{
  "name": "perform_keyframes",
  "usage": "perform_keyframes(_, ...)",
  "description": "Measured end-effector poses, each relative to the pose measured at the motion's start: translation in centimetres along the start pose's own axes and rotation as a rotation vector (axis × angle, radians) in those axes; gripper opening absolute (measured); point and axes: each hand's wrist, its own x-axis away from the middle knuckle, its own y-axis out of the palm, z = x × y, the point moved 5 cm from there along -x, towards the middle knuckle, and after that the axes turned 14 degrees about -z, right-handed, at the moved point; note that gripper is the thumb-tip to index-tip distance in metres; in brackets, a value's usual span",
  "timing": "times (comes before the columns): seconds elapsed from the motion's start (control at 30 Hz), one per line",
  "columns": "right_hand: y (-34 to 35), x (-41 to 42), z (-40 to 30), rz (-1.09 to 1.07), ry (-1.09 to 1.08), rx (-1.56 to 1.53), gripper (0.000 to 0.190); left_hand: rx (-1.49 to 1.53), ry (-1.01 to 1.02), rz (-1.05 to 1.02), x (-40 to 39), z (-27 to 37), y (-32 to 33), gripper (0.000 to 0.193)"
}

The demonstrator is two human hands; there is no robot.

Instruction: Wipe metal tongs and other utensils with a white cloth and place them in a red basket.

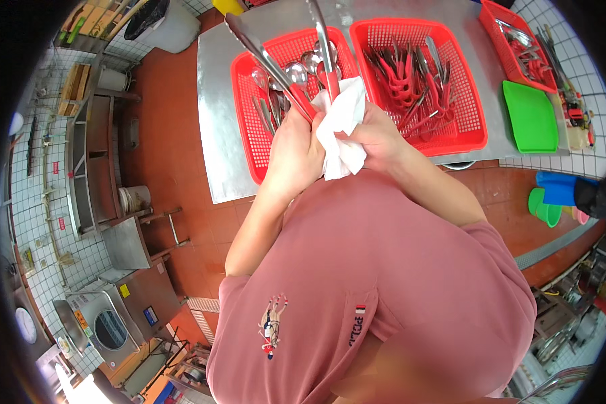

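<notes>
A pair of metal tongs with red handles (303,101) spreads upward over the left basket. My left hand (295,146) is closed around the tongs' lower left handle. My right hand (379,136) grips a crumpled white cloth or paper towel (341,126), which wraps the lower part of the other handle. Below the tongs, a red perforated plastic basket (245,121) holds several metal ladles or large spoons (296,73) and other utensils. Beside it, a second red basket (472,108) contains several red-handled metal utensils (401,83), piled together.
The baskets stand on a stainless steel table (217,111). At the right are a green plastic tray (530,118) and a smaller red basket (543,76) of utensils. A grey bin (174,30) stands on the tiled floor at the upper left.
</notes>
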Motion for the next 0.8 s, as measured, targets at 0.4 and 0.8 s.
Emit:
perform_keyframes(0.4,1.4,-2.2,-6.4,0.160,-0.273,0.294,0.028,-0.015,0.051,-0.128,1.3,0.0,2.9,0.025)
perform_keyframes(0.8,-3.4,-1.8,-18.4,0.216,-0.759,-0.068,0.029,0.887,0.102,-0.471,3.1,-2.0,3.9,0.033)
